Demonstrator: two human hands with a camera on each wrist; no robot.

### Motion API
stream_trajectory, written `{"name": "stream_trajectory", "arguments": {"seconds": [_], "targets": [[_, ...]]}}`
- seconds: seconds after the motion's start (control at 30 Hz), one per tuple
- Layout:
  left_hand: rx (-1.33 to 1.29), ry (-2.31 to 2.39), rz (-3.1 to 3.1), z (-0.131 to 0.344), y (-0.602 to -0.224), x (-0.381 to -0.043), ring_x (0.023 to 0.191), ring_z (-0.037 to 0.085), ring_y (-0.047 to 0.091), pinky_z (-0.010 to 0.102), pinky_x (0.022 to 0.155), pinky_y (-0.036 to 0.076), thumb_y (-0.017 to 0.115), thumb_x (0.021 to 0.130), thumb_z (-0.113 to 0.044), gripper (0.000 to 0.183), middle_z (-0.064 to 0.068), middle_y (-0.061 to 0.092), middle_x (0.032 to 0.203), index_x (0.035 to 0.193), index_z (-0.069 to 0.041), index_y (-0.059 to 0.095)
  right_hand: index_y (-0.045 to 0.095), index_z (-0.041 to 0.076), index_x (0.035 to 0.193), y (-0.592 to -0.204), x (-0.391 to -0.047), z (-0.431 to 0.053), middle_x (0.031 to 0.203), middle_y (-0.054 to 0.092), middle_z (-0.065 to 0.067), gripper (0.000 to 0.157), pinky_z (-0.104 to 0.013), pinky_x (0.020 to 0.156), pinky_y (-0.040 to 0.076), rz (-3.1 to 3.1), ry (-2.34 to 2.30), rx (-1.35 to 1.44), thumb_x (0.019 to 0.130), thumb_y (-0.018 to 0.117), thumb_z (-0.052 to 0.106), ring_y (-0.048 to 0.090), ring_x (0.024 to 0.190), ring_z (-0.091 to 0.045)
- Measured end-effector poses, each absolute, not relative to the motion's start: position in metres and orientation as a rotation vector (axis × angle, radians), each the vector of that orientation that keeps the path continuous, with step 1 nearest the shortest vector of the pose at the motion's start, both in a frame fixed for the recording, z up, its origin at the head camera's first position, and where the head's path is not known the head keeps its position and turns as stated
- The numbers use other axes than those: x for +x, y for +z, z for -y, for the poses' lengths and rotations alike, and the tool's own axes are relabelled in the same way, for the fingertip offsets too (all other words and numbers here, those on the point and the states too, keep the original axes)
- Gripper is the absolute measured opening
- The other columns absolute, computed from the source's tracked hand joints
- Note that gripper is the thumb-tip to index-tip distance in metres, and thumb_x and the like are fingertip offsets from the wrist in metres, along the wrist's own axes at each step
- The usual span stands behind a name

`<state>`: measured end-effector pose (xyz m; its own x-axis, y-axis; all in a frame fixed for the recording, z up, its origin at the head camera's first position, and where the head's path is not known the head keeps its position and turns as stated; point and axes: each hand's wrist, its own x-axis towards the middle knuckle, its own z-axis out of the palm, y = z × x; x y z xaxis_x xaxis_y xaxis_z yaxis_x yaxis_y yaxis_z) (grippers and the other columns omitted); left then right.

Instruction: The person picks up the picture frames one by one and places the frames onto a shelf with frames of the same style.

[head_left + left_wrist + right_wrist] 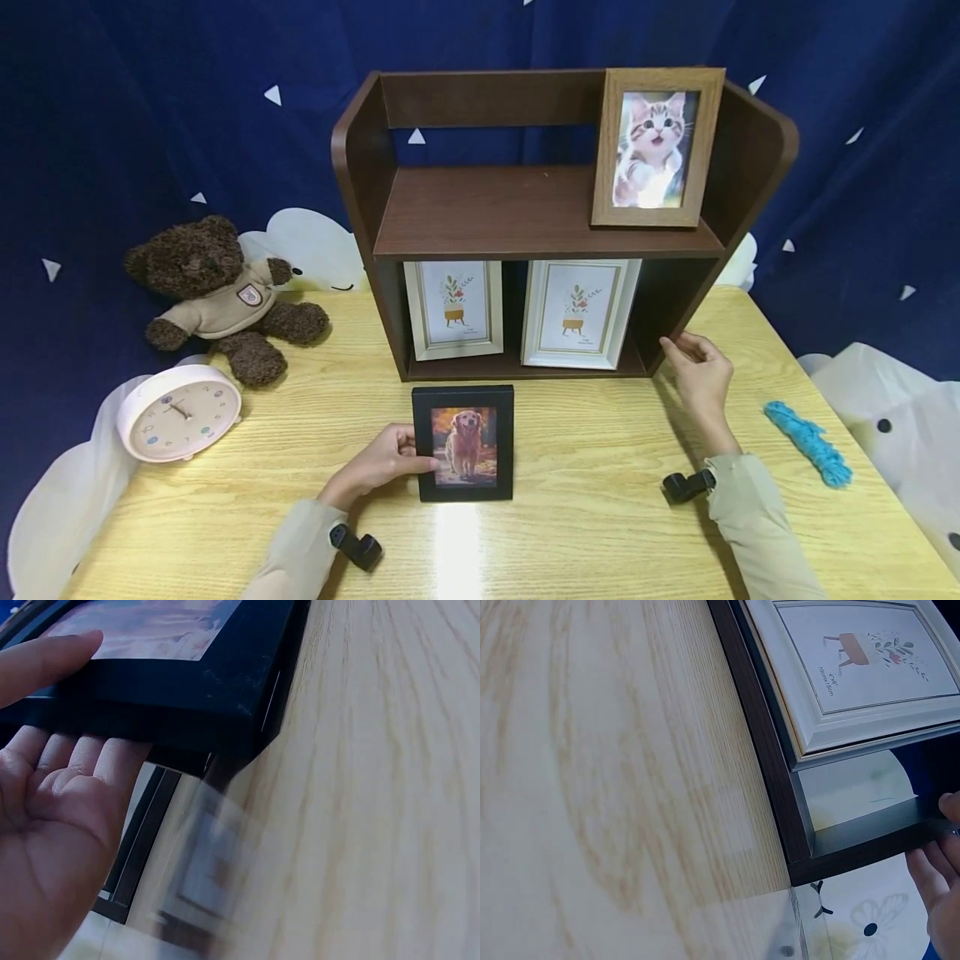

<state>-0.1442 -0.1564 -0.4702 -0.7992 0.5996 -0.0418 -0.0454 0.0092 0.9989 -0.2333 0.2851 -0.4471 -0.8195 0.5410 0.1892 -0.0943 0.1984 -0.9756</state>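
Note:
My left hand (378, 462) holds a black picture frame (467, 442) with a golden dog photo by its left edge. The thumb lies over the front, and in the left wrist view the fingers (86, 754) pass behind the frame. My right hand (701, 375) grips the lower right side panel (877, 844) of a dark brown two-tier shelf (495, 208), thumb on the inner side and fingers outside. Two pale frames, a cream one (495, 312) and a white one (627, 312), stand on the lower tier. A wooden frame (611, 150) with a kitten photo is at the upper right.
A brown teddy bear (232, 292) sits at the left of the table (600, 500). Near it stands a pink-white clock (180, 412). A bundle of blue rope (808, 443) lies by the right edge. Behind the shelf hangs a dark blue curtain (187, 100).

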Motion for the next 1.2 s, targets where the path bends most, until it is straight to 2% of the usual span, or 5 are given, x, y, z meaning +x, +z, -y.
{"name": "stream_trajectory", "arguments": {"seconds": [0.23,0.53,0.8,1.2], "targets": [[0.605,1.871,-1.784,0.151,-0.471,-0.144,0.090,0.012,0.068,0.025,0.080,0.057,0.062,0.085,0.001,0.045,0.039,0.059,0.109,0.119,0.026,0.044,0.069,0.015,0.087,-0.448,-0.232,-0.284,0.072,0.063,0.024,0.013,-0.004,0.065,0.049,1.981,1.642,-0.402,0.079,0.077,0.009,0.062,0.071,0.009],[0.694,1.925,-1.750,0.158,-0.474,-0.142,0.097,0.011,0.067,0.024,0.084,0.055,0.060,0.086,0.004,0.049,0.032,0.062,0.112,0.123,0.028,0.038,0.069,0.014,0.089,-0.448,-0.232,-0.284,0.073,0.063,0.024,0.013,-0.003,0.065,0.049,1.995,1.624,-0.408,0.079,0.077,0.011,0.062,0.072,0.009],[0.741,1.947,-1.708,0.161,-0.473,-0.141,0.101,0.013,0.066,0.028,0.087,0.054,0.057,0.087,0.008,0.054,0.050,0.044,0.118,0.129,0.028,0.029,0.068,0.016,0.086,-0.448,-0.233,-0.286,0.073,0.063,0.022,0.014,-0.004,0.066,0.049,1.969,1.646,-0.415,0.078,0.078,0.009,0.062,0.071,0.008],[0.762,1.980,-1.657,0.162,-0.476,-0.143,0.101,0.015,0.066,0.030,0.087,0.054,0.056,0.087,0.009,0.056,0.052,0.040,0.119,0.130,0.029,0.026,0.068,0.013,0.090,-0.447,-0.232,-0.285,0.074,0.063,0.022,0.014,-0.004,0.067,0.049,2.006,1.634,-0.410,0.080,0.077,0.011,0.061,0.073,0.008]]}}
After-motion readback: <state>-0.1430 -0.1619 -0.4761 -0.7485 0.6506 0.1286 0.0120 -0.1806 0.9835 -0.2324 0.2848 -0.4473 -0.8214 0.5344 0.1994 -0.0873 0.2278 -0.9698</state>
